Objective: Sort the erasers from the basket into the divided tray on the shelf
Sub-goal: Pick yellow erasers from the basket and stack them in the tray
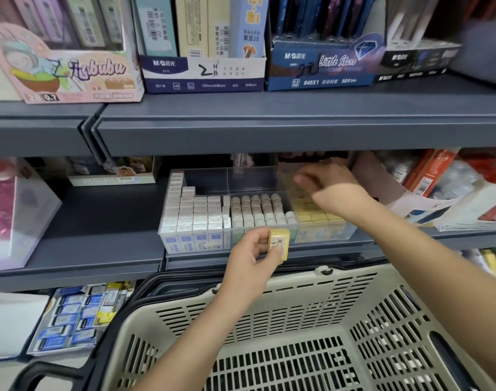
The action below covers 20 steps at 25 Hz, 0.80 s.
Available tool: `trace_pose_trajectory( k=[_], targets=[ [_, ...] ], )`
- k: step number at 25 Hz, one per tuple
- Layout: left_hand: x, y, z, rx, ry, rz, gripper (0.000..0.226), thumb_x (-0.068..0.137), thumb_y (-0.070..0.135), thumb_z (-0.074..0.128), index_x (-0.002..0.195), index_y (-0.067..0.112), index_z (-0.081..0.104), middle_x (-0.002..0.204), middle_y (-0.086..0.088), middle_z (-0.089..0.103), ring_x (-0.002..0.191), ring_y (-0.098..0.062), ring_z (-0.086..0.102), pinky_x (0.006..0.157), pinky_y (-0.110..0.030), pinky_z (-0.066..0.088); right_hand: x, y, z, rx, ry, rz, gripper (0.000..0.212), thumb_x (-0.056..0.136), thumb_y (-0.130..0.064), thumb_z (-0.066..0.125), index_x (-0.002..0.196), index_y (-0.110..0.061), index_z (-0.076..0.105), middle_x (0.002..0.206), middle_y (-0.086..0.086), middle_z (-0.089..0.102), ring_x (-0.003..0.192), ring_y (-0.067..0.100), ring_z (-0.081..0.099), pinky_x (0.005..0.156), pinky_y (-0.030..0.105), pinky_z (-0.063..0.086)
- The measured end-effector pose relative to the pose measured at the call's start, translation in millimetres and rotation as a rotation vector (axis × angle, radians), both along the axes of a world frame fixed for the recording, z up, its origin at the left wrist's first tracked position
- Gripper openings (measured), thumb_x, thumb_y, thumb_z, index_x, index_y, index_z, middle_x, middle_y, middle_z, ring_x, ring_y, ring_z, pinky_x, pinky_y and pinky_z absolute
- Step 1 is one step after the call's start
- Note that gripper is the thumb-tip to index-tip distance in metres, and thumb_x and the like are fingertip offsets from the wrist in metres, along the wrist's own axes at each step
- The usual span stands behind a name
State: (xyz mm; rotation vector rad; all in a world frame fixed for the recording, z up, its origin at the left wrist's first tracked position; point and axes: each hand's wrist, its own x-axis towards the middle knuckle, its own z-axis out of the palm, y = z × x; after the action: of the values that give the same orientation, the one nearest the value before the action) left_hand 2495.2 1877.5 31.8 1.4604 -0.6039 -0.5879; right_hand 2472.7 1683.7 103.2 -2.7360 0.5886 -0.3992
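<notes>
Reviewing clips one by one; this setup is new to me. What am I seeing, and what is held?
No machine: a person's two bare hands, filmed by one wide camera worn on the head, looking down. The left hand pinches a yellow eraser above a beige basket. The right hand reaches into the right compartment of a clear tray on the shelf, over more yellow erasers; blur hides whether it holds anything. White erasers sit in the left compartment, greyish erasers in the middle.

Before you, a grey metal shelf, a clear divided tray at its front edge, a clear pink-filled box to your left, an open carton to your right.
</notes>
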Motion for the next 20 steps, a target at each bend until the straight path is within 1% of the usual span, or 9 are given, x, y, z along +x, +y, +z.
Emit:
trace_pose_trajectory(
  k=[2,5,7,9,12,13,15,17,20],
  targets=[
    [-1,-1,1,-0.007,-0.007,0.004,0.027,0.088,-0.002,0.058,0.099,0.023,0.058,0.098,0.002,0.066,0.090,-0.013,0.063,0.086,-0.036,0.055,-23,31,5,0.142,-0.033,0.165,0.029,0.093,-0.036,0.047,0.090,-0.018,0.069,0.089,-0.004,0.070,0.083,0.016,0.065,0.073,0.027,0.047],
    [-1,-1,2,-0.031,-0.015,0.006,0.025,0.087,-0.001,0.059,0.098,0.021,0.059,0.097,0.003,0.067,0.089,-0.012,0.064,0.082,-0.030,0.055,-47,59,-4,0.162,0.035,0.312,0.020,0.090,-0.029,0.056,0.102,-0.018,0.068,0.093,-0.003,0.066,0.082,0.010,0.058,0.075,0.020,0.045],
    [-2,0,5,-0.026,-0.035,-0.010,0.024,0.087,0.001,0.061,0.099,0.022,0.059,0.098,0.004,0.068,0.091,-0.012,0.065,0.082,-0.029,0.055,-52,63,-9,0.215,0.033,0.278,0.016,0.090,-0.021,0.059,0.103,-0.019,0.067,0.091,-0.002,0.065,0.078,0.010,0.057,0.072,0.019,0.045],
    [-3,2,12,0.003,-0.092,-0.028,0.026,0.087,0.008,0.062,0.101,0.029,0.058,0.103,0.006,0.067,0.094,-0.006,0.065,0.084,-0.024,0.053,-54,58,-5,0.320,0.001,0.217,0.012,0.089,-0.019,0.061,0.099,-0.019,0.067,0.087,-0.002,0.067,0.078,0.012,0.061,0.075,0.028,0.051],
    [10,12,25,0.044,-0.232,0.068,0.030,0.087,0.020,0.062,0.104,0.041,0.051,0.111,0.018,0.059,0.100,0.010,0.056,0.081,-0.004,0.044,-52,32,4,0.397,-0.054,0.111,0.009,0.087,-0.019,0.064,0.095,-0.019,0.067,0.085,-0.004,0.067,0.082,0.017,0.065,0.082,0.035,0.053],
    [18,17,27,0.085,-0.324,0.135,0.027,0.086,0.025,0.060,0.106,0.041,0.050,0.111,0.023,0.054,0.101,0.010,0.054,0.082,-0.003,0.041,-48,21,6,0.372,-0.073,0.057,0.010,0.086,-0.020,0.064,0.096,-0.019,0.067,0.087,-0.004,0.067,0.085,0.018,0.065,0.084,0.033,0.052],
    [34,26,25,0.244,-0.558,0.263,0.028,0.087,0.030,0.058,0.113,0.036,0.052,0.110,0.028,0.048,0.105,0.000,0.049,0.089,-0.012,0.036,-34,-1,11,0.287,-0.122,-0.051,0.014,0.087,-0.020,0.063,0.100,-0.018,0.067,0.096,-0.001,0.067,0.095,0.020,0.063,0.084,0.024,0.046],
    [44,31,19,0.386,-0.723,0.324,0.031,0.087,0.028,0.059,0.118,0.025,0.055,0.112,0.017,0.052,0.114,-0.010,0.043,0.094,-0.022,0.029,-17,-20,14,0.176,-0.124,-0.135,0.019,0.090,-0.019,0.058,0.107,-0.015,0.065,0.111,0.007,0.066,0.104,0.026,0.060,0.086,0.023,0.043],
    [44,29,7,0.451,-0.833,0.322,0.034,0.087,0.029,0.062,0.119,0.022,0.057,0.115,0.008,0.058,0.114,-0.014,0.044,0.098,-0.024,0.021,5,-37,10,-0.045,-0.083,-0.136,0.019,0.093,-0.017,0.053,0.107,-0.008,0.063,0.115,0.012,0.063,0.106,0.030,0.056,0.080,0.018,0.034]
  ],
)
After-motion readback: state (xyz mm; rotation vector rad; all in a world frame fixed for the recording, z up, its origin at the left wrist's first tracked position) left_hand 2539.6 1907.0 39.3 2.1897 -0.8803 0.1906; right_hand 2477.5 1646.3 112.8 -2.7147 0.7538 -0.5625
